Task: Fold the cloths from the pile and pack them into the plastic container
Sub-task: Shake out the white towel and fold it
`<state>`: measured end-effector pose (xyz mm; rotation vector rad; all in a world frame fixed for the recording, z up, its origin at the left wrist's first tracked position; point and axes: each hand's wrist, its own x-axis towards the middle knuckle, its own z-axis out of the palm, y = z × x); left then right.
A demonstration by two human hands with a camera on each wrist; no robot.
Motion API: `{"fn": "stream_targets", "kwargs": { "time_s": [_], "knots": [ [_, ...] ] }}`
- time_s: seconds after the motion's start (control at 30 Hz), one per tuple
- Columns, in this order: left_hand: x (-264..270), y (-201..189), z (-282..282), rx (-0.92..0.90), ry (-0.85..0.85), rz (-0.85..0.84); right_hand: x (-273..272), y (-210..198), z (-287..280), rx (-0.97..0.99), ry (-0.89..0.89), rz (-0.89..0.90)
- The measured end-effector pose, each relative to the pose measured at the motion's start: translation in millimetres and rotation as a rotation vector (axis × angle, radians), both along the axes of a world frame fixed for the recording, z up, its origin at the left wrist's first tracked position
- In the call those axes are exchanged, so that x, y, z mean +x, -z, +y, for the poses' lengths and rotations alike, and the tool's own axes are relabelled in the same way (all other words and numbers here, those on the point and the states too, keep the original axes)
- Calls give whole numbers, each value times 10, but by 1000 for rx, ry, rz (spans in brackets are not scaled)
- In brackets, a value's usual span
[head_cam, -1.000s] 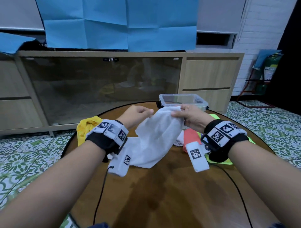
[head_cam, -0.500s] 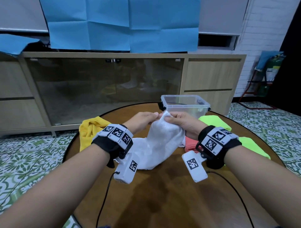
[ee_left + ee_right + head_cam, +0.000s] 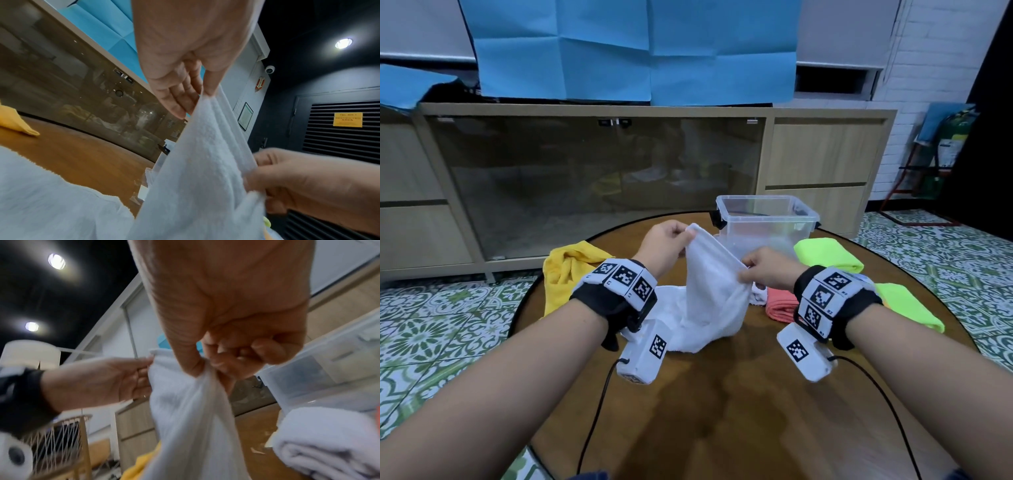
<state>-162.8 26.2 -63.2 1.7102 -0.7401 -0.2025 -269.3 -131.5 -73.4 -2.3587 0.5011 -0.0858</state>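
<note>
Head view shows both hands raised over the round wooden surface (image 3: 722,394), sharing one white cloth (image 3: 709,294). The left hand (image 3: 664,245) pinches the cloth's top corner between thumb and fingertips, held the higher of the two. The right hand (image 3: 765,272) sits lower and just to the right, its fingers curled and its thumb clamping a bunched edge of the same cloth. Between the two grips the fabric runs as a taut slanting edge; below them it hangs in loose folds, and its lower part lies on the surface between the forearms.

Left wrist view confirms the pinch: the fingers (image 3: 180,97) lie nearly straight against the cloth's edge with the thumb closing from the other side. Right wrist view shows the fingers (image 3: 236,353) folded tight around gathered fabric, with a second white cloth (image 3: 329,439) lying rolled or folded beside it.

Just beyond the hands stands the clear plastic container (image 3: 767,219), open at the top, near the far edge of the surface. A coral cloth (image 3: 780,305) lies folded by the right wrist. Two neon green cloths lie further right, one (image 3: 828,253) beside the container, another (image 3: 907,305) nearer the edge. A crumpled yellow cloth (image 3: 568,270) sits at the left rim.
</note>
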Motion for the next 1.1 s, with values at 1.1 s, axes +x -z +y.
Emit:
{"fn": "stream_targets", "kwargs": {
  "time_s": [1.1],
  "knots": [
    [808,90,801,-54,-749,-63,-748,-243,-1193,302,256,-59]
  ]
}}
